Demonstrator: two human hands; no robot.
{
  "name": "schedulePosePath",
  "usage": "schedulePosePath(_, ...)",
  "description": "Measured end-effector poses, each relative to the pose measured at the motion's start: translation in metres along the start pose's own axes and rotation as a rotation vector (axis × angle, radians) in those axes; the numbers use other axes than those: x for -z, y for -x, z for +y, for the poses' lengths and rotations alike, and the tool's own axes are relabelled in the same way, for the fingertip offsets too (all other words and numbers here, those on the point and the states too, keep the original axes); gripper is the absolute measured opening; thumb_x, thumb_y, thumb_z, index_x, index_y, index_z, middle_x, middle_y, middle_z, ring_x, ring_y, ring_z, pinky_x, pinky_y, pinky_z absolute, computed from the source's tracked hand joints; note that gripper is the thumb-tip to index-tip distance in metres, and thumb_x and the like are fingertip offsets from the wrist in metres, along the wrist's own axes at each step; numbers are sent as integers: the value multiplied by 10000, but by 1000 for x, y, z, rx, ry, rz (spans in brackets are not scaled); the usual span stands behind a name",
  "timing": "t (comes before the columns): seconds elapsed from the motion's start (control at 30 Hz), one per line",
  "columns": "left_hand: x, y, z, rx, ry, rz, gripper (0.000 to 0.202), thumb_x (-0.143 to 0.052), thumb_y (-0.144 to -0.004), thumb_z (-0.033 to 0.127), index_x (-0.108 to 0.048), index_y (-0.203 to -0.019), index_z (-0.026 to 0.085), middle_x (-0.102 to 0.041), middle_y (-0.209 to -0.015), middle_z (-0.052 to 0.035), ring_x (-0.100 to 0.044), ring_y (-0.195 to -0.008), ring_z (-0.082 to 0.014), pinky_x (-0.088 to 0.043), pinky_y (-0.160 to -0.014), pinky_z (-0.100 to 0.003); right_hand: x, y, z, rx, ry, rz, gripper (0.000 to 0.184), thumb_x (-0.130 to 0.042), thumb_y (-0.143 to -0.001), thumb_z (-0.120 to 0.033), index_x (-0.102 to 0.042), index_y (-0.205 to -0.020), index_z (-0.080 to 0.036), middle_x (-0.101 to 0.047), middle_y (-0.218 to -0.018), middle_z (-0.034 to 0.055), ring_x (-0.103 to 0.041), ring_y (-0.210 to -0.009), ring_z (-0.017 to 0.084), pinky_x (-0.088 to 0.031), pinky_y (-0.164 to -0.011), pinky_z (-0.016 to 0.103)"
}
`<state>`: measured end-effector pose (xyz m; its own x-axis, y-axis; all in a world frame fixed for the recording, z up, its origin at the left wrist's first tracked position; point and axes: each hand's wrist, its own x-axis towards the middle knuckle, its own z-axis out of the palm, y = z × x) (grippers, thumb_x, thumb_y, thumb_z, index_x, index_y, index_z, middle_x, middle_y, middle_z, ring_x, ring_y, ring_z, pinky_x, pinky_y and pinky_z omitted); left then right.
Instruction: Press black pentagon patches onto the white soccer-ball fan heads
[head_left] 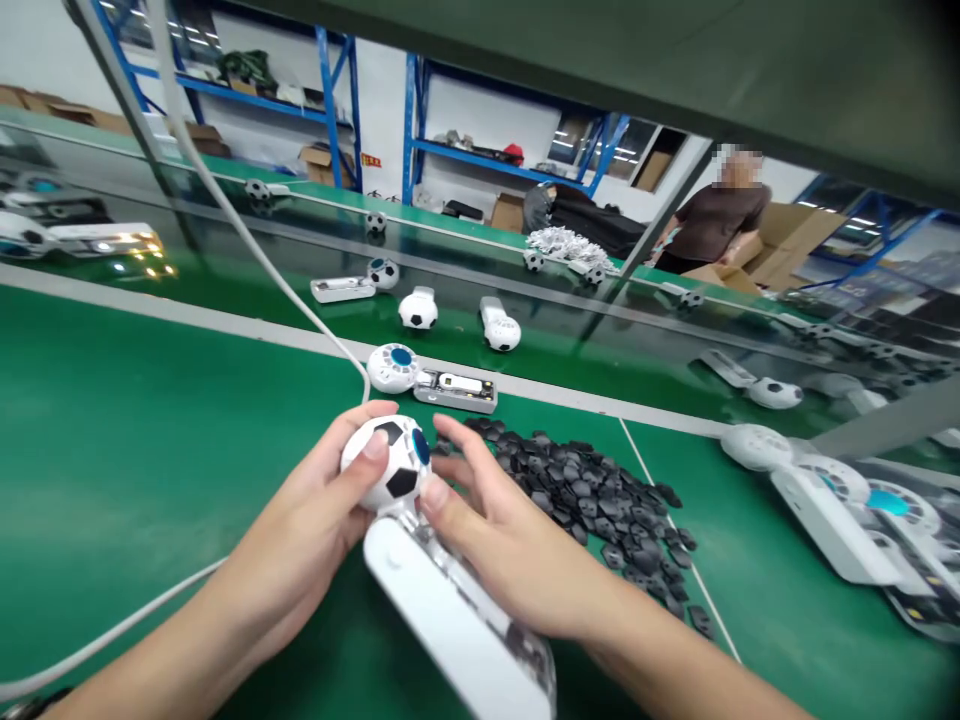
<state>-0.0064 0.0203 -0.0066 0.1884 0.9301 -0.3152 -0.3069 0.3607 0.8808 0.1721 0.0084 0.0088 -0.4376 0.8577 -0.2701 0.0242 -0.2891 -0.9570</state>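
Both hands are together on a little soccer-ball gadget (pixel 386 462), held just above the green workbench (pixel 142 470). The left hand (pixel 292 510) has it wrapped from the side with the thumb across the black-and-white panels, while the right hand (pixel 510 530) clamps the other side, thumb low on the ball and fingers spread up near its blue round spot. The ball sits on the end of a long white case (pixel 427 610) with a clear section, and the case tilts down toward the person.

Just right of the hands there's a big loose pile of small black pieces (pixel 585 490), nearly touching the right hand. Straight ahead, a round white part with a blue center (pixel 394 367) lies beside an open tray (pixel 455 392) with a white insert. A white cable (pixel 112 630) runs across the bench under the left arm.

Farther along are two more ball gadgets (pixel 418 310) (pixel 501 333), and more white cases (pixel 832 510) sit off to the right. Way back, a person in a brown shirt (pixel 720 225) stands by cardboard boxes (pixel 787 230) near blue shelves (pixel 337 100).
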Motion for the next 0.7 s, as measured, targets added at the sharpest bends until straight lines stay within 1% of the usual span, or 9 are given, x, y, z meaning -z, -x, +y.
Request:
schedulePosePath(0.07,2,-1,2,-11,17,29,639,-839,-755,594,-535,-1244,316,-667,-987,-23,-685,-792,-218,-592,-637,-236,-3,4,-3,-197,-111,-178,1072,-738,-856,-605,-3,-1603,-378,-551,-1336,111,-695,-1012,207,-603,-756,307)
schedulePosePath(0.13,4,-1,2,-9,17,36,625,-827,-765,591,-543,-1252,322,-660,-977,-19,-684,-764,-228,-594,-613,-260,-5,6,-4,-288,-202,-290,1284,-900,-738,-448,58,-1592,-425,-631,-1092,32,-700,-775,148,-560,-583,208)
schedulePosePath(0.23,7,-3,0,-44,-1,16,547,-733,-858,597,-547,-1312,356,-661,-1135,-26,-681,-963,-240,-602,-730,-261,4,6,-9,-268,-233,-260,1275,-936,-660,-203,-99,-1610,-348,-651,-864,-29,-634,-618,81,-522,-541,136)
schedulePosePath(0.3,10,-5,-2,-94,-46,-23,508,-692,-898,590,-545,-1340,387,-592,-1353,-7,-572,-1245,-245,-576,-910,-271,22,5,-17,-212,-238,-159,1177,-908,-660,-193,-203,-1597,-296,-687,-915,14,-632,-609,98,-522,-494,150)
schedulePosePath(0.37,15,-8,-5,-109,-115,-48,479,-693,-904,582,-565,-1326,394,-483,-1499,19,-418,-1409,-239,-519,-1045,-309,51,-1,-30,-133,-218,89,1060,-873,-677,-206,-293,-1561,-272,-703,-1043,81,-647,-621,142,-515,-419,191)
schedulePosePath(0.43,19,-9,-7,-65,-164,-64,464,-702,-893,585,-595,-1288,365,-449,-1529,-4,-390,-1431,-257,-502,-1078,-368,87,-11,-43,-23,-170,482,771,-797,-754,-180,-461,-1448,-206,-700,-1077,121,-656,-645,169,-513,-396,216)
schedulePosePath(0.5,23,-8,-9,-36,-177,-94,452,-706,-884,583,-622,-1241,318,-479,-1496,-48,-428,-1400,-284,-508,-1068,-407,122,-25,-51,53,-128,688,426,-660,-895,-161,-552,-1307,-139,-675,-1013,104,-622,-633,124,-508,-433,185)
schedulePosePath(0.6,25,-7,-11,-39,-185,-159,430,-722,-867,582,-652,-1168,282,-549,-1400,-70,-468,-1356,-301,-532,-1021,-396,158,-47,-47,130,-46,833,266,-577,-1017,-252,-568,-1262,-148,-642,-1070,73,-648,-779,133,-574,-610,231)
schedulePosePath(0.7,25,-6,-12,-41,-181,-217,426,-745,-847,583,-674,-1110,255,-617,-1257,-81,-537,-1256,-298,-555,-928,-358,162,-63,-32,169,114,796,336,-615,-1011,-333,-568,-1298,-165,-625,-1206,90,-669,-984,206,-606,-801,360)
